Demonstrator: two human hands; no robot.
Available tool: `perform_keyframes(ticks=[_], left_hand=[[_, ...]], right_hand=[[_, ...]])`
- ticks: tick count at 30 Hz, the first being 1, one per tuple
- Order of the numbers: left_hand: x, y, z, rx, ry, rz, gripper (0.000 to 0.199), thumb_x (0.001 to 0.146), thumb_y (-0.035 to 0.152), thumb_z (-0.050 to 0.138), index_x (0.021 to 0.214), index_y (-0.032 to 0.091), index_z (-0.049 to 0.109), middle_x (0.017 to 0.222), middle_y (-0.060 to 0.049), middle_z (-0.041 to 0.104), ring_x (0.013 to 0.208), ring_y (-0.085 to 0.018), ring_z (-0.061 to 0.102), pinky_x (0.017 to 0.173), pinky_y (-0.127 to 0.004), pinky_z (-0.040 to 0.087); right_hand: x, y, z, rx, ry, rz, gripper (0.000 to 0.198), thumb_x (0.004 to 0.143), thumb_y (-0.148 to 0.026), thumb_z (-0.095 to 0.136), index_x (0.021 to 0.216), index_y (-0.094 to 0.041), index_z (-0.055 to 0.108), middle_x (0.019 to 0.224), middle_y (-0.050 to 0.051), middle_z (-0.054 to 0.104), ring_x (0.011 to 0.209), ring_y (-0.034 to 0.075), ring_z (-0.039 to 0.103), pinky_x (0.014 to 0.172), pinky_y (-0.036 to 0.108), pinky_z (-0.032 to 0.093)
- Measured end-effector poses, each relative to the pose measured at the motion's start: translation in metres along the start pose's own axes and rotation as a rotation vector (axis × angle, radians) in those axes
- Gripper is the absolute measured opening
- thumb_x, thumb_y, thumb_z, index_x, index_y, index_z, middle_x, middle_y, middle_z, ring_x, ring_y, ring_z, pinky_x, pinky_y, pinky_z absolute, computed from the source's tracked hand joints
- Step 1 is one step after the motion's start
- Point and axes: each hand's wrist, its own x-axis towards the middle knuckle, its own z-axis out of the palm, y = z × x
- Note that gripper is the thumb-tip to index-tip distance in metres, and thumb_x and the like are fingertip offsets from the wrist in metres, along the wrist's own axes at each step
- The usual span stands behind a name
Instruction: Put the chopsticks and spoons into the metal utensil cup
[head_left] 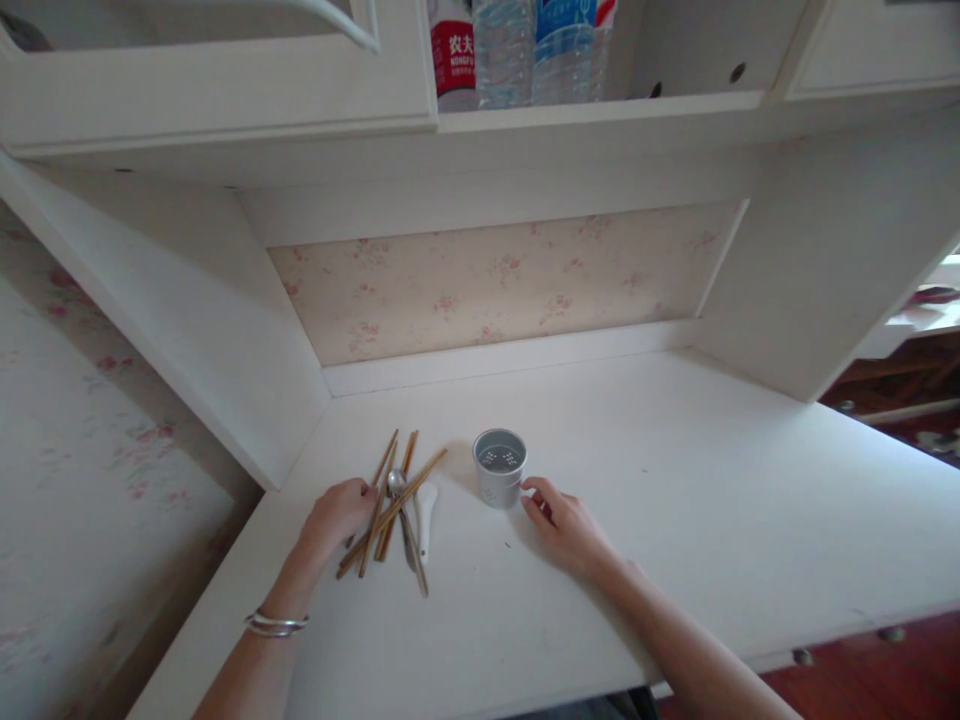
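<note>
On the white desk, my left hand is over the left side of a loose pile of wooden chopsticks. Its fingers are closed in a pinch on a chopstick, though the grip itself is partly hidden. Among the chopsticks lie a metal spoon and a white spoon, some crossing over each other. To the right of the pile stands a grey metal utensil cup, upright, with small holes in its bottom. My right hand rests beside it, thumb and forefinger apart, fingertips at the cup's right wall.
White side panels enclose the desk left and right. Overhead is a cabinet shelf holding several plastic bottles. Floral wallpaper covers the back. The desk's front edge lies near my body.
</note>
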Motion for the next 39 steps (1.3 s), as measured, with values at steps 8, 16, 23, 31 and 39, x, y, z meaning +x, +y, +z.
perform_keyframes(ticks=[8, 16, 23, 31, 39], left_hand=[[0.006, 0.003, -0.031, -0.119, 0.277, 0.010, 0.037, 0.087, 0.042, 0.034, 0.084, 0.020, 0.064, 0.083, -0.009, 0.069, 0.079, -0.023, 0.064, 0.066, -0.029, 0.043], [-0.017, 0.092, -0.066, -1.269, 0.200, 0.288, 0.039, 0.075, 0.041, 0.062, 0.105, 0.017, 0.058, 0.090, -0.002, 0.057, 0.064, -0.008, 0.054, 0.061, -0.023, 0.048], [-0.012, 0.166, -0.074, -1.712, 0.054, 0.500, 0.024, 0.081, 0.028, 0.060, 0.104, 0.025, 0.053, 0.084, 0.004, 0.048, 0.068, -0.007, 0.052, 0.070, -0.029, 0.053], [0.006, 0.196, -0.042, -1.695, 0.013, 0.493, 0.025, 0.078, 0.035, 0.067, 0.092, 0.015, 0.064, 0.084, -0.001, 0.058, 0.075, -0.009, 0.057, 0.081, -0.030, 0.052], [0.012, 0.205, -0.048, -1.845, 0.033, 0.559, 0.026, 0.076, 0.024, 0.069, 0.101, 0.018, 0.063, 0.080, 0.002, 0.058, 0.076, -0.007, 0.059, 0.089, -0.031, 0.049]], right_hand=[[0.001, 0.001, 0.002, -0.010, 0.002, -0.009, 0.031, 0.092, -0.038, 0.033, 0.112, -0.024, 0.053, 0.081, 0.002, 0.069, 0.063, 0.016, 0.061, 0.059, 0.026, 0.038], [-0.001, -0.001, 0.001, -0.011, 0.017, -0.011, 0.030, 0.093, -0.038, 0.034, 0.113, -0.024, 0.052, 0.080, 0.001, 0.068, 0.066, 0.017, 0.062, 0.061, 0.026, 0.038], [-0.001, 0.000, 0.000, -0.008, 0.004, -0.004, 0.030, 0.093, -0.036, 0.034, 0.114, -0.024, 0.051, 0.081, 0.002, 0.069, 0.066, 0.016, 0.061, 0.061, 0.025, 0.037], [0.000, 0.001, -0.001, -0.007, -0.011, -0.023, 0.029, 0.093, -0.036, 0.034, 0.115, -0.024, 0.050, 0.082, 0.001, 0.069, 0.066, 0.015, 0.061, 0.060, 0.024, 0.036], [0.001, 0.001, -0.003, -0.030, -0.033, -0.032, 0.028, 0.094, -0.034, 0.035, 0.116, -0.025, 0.049, 0.083, 0.001, 0.069, 0.067, 0.015, 0.062, 0.061, 0.024, 0.037]])
